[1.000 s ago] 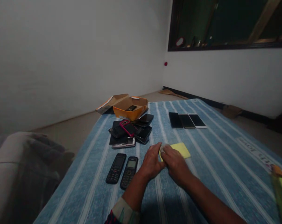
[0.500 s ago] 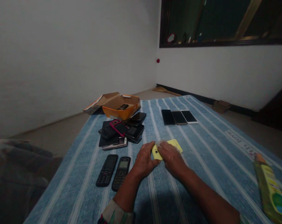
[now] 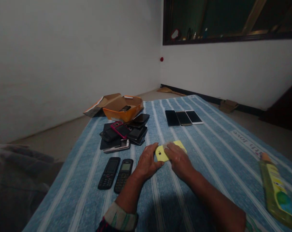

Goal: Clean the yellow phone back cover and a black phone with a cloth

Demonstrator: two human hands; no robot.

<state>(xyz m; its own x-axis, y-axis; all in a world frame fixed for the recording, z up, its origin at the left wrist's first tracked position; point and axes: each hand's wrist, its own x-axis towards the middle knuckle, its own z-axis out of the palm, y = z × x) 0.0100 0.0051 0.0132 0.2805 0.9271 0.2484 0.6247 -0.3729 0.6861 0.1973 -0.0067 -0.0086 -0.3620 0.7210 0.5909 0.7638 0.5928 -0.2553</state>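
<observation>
A yellow phone (image 3: 161,155) lies on the striped cloth with its back up, a small dark camera spot near its left end. My left hand (image 3: 147,161) grips that left end between thumb and fingers. Over the phone's middle, my right hand (image 3: 180,159) presses a pale wipe (image 3: 165,145), mostly hidden under its fingers. To the left of my left hand, two black keypad phones (image 3: 109,173) (image 3: 123,175) rest side by side.
Behind them is a pile of phones (image 3: 121,130), then an open orange box (image 3: 119,112) with a phone inside. Three flat phones (image 3: 184,118) lie in a row at the back right. A bottle of yellow-green liquid (image 3: 277,193) lies at the right edge of the striped cloth (image 3: 209,154).
The right hand and wipe have shifted slightly over the yellow phone, baring more of its back near the camera spot. The left hand keeps its grip. The whole view has tilted a little.
</observation>
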